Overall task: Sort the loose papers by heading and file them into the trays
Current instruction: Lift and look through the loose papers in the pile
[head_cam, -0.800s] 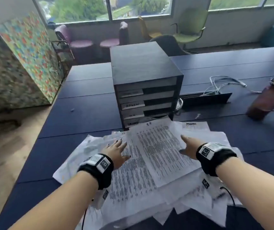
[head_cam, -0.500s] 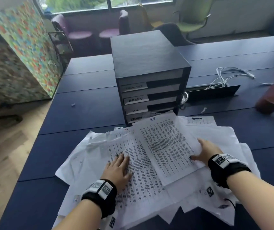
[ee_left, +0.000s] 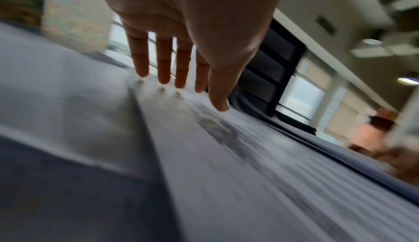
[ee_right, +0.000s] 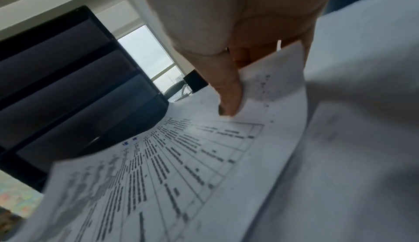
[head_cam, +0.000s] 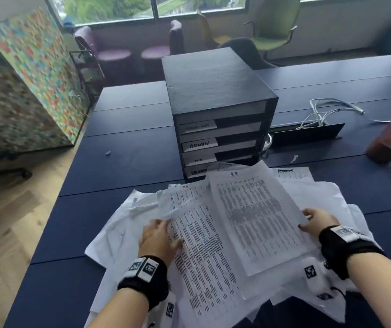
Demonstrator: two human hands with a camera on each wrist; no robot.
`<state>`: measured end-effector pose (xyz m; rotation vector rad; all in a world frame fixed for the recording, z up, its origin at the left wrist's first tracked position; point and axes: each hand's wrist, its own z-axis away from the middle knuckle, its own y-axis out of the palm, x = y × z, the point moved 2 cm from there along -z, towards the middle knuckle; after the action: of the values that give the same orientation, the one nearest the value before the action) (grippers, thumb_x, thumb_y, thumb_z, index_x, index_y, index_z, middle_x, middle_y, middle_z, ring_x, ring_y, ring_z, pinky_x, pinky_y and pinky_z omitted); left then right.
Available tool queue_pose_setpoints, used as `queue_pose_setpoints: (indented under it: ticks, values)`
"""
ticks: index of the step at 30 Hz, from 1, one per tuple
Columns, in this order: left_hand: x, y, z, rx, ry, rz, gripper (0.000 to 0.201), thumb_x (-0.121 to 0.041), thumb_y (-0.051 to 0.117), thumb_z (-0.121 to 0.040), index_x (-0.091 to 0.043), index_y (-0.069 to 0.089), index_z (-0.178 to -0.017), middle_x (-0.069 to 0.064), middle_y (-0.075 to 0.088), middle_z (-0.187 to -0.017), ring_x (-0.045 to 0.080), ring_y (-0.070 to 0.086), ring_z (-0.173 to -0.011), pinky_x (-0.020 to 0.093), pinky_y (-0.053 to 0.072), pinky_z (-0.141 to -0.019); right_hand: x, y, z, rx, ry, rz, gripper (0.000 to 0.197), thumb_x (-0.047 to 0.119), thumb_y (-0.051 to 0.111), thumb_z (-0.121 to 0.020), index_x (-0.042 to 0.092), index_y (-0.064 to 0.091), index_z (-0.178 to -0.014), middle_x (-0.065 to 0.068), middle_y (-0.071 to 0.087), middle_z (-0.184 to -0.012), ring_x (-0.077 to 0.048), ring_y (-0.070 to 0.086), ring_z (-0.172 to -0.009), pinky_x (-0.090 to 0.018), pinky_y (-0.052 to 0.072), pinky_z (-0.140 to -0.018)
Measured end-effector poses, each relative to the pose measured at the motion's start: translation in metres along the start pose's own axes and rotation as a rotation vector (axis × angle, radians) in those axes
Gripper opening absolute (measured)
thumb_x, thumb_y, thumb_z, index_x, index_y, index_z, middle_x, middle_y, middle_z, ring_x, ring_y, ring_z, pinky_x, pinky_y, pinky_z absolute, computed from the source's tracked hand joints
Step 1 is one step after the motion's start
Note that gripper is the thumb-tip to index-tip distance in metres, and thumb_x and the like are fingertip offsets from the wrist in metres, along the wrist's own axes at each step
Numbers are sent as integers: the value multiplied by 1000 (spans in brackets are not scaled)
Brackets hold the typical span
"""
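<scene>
Blue desk (head_cam: 123, 143), papers (head_cam: 123, 223) heaped lower centre before trays (head_cam: 215, 136). Left hand (head_cam: 159, 240) flat, fingers straight, pressing pile; right hand (head_cam: 317, 221) pinching top sheet (head_cam: 256, 216) edge. Picking first sheet, probably; next: read heading, match tray label.

This is an office, an open shared one. Beyond the fingers (head_cam: 163, 227) a black stack of labelled trays (head_cam: 215, 129) stands on a long dark blue surface (head_cam: 130, 147), with printed papers (head_cam: 249, 221) spread below it. Further behind stand office chairs (head_cam: 272, 31), round stools (head_cam: 114, 54) and wide windows (head_cam: 109, 5).
</scene>
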<state>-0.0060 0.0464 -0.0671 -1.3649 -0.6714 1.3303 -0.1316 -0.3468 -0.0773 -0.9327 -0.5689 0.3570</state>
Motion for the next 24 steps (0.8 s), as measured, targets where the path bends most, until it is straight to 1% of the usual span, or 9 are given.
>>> queue_pose_setpoints:
  ticks: [5, 9, 11, 13, 14, 16, 19, 22, 24]
  values:
    - [28, -7, -12, -19, -261, 115, 79, -53, 76, -69, -21, 44, -134, 4, 46, -133, 24, 41, -126, 38, 29, -110, -47, -15, 0, -118, 109, -110, 16, 10, 68, -77, 21, 57, -76, -8, 59, -97, -27, 58, -83, -27, 37, -72]
    - [32, -5, -20, -53, -275, 286, 41, -31, 82, -70, -17, 61, -103, 7, 61, -103, 23, 58, -95, 35, 48, -89, -74, -8, 1, -291, 154, -239, 34, 16, 65, -65, 13, 54, -97, -6, 56, -84, -23, 48, -63, -27, 36, -60]
    - [27, -5, -21, -81, -265, 380, 20, -17, 77, -75, -17, 59, -84, 7, 63, -86, 25, 60, -81, 34, 51, -77, -73, -6, 11, -331, 125, -254, 33, 9, 66, -70, 15, 54, -99, -5, 54, -88, -22, 46, -64, -25, 34, -59]
    - [20, -5, -22, -111, -244, 447, 16, -9, 71, -79, -17, 57, -75, 7, 61, -77, 25, 58, -73, 32, 48, -69, -71, -6, 20, -376, 66, -306, 34, 6, 67, -69, 16, 53, -98, 0, 53, -95, -14, 46, -64, -22, 33, -55]
    - [15, -6, -21, -127, -230, 453, 15, -9, 69, -80, -18, 57, -76, 8, 62, -82, 25, 59, -76, 33, 48, -70, -69, -6, 21, -389, 30, -308, 31, 6, 69, -69, 17, 55, -95, 3, 51, -99, -17, 47, -66, -23, 32, -56]
    - [3, -9, -19, -164, -211, 346, 12, -18, 67, -83, -22, 61, -93, 9, 56, -109, 27, 57, -101, 37, 48, -91, -64, -7, 23, -345, -25, -280, 21, 7, 70, -71, 20, 60, -85, 7, 46, -106, -23, 47, -76, -23, 31, -59]
    - [-30, -13, -9, -168, -104, 152, 50, -41, 63, -86, -27, 48, -131, 3, 37, -138, 23, 34, -129, 40, 28, -111, -50, -8, 20, -134, -105, -335, 25, -2, 63, -78, 22, 64, -86, -10, 59, -102, -26, 56, -83, -23, 37, -63]
    - [-66, -11, -8, 24, 53, 391, 75, -51, 65, -81, -25, 33, -144, 1, 29, -148, 21, 30, -135, 41, 28, -113, -32, -9, 24, 3, -170, -320, 26, -6, 60, -81, 17, 60, -93, -10, 65, -90, -22, 59, -87, -25, 38, -72]
    - [-87, -8, -6, 151, 38, 640, 91, -55, 71, -72, -24, 29, -146, -3, 31, -148, 17, 34, -134, 40, 30, -112, -24, -7, 26, 66, -213, -319, 30, -6, 59, -80, 22, 60, -93, -7, 68, -92, -21, 62, -93, -26, 41, -75]
